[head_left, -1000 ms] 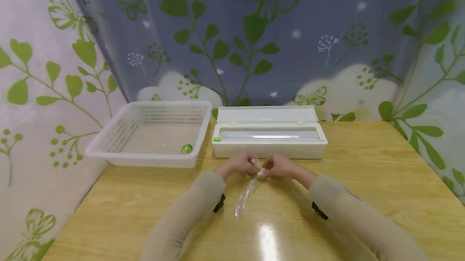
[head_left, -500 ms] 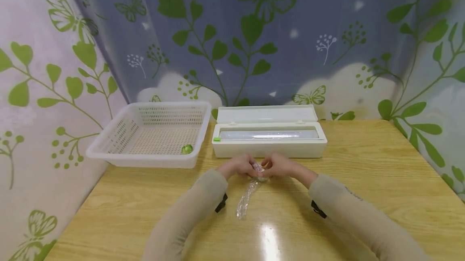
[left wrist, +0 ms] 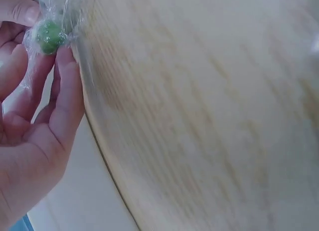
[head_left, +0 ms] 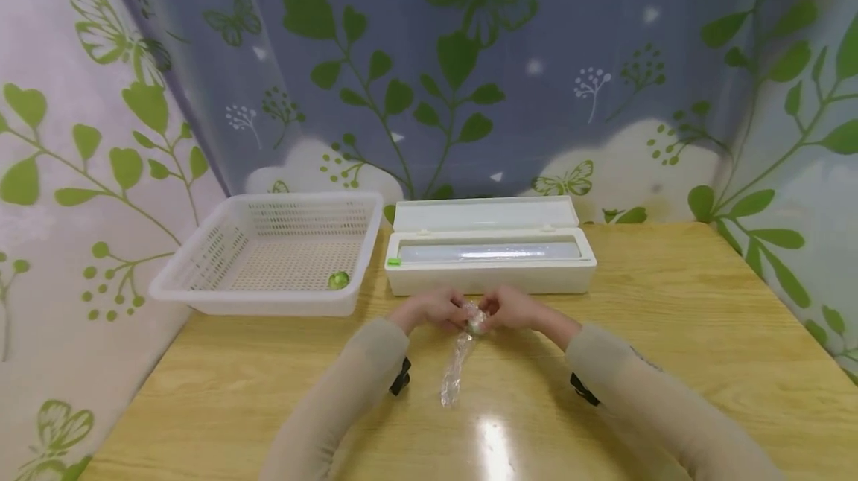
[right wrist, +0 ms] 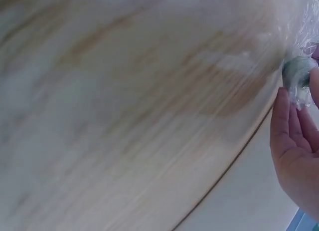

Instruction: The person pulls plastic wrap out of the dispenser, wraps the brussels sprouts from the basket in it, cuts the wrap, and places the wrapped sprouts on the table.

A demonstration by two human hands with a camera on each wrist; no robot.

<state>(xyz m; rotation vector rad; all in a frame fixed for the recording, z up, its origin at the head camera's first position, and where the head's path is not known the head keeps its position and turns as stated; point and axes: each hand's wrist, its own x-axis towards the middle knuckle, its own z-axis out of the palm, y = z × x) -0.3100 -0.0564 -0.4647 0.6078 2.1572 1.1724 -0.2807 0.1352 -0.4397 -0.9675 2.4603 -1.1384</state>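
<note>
A small green Brussels sprout [left wrist: 50, 37] sits wrapped in clear cling film, between both hands in front of the white box. My left hand [head_left: 436, 307] pinches the film and sprout from the left, its thumb and fingers around them in the left wrist view. From the right, my right hand [head_left: 515, 309] holds the same bundle; in the right wrist view its fingers lie under the wrapped sprout [right wrist: 297, 71]. A twisted tail of cling film [head_left: 454, 373] trails from the bundle toward the near edge. The fingers partly hide the sprout in the head view.
Behind the hands stands a white cling film dispenser [head_left: 491, 281], its lid raised and a film roll [head_left: 489, 252] inside. To its left is a white perforated basket [head_left: 255, 307] with another Brussels sprout [head_left: 338, 280]. Patterned cloth [head_left: 375, 116] encloses the wooden table [head_left: 670, 317].
Both hands stay in place and shift their fingers slightly on the wrapped sprout. The film tail has swung a little to the right and hangs straighter. The head view has shifted slightly.
</note>
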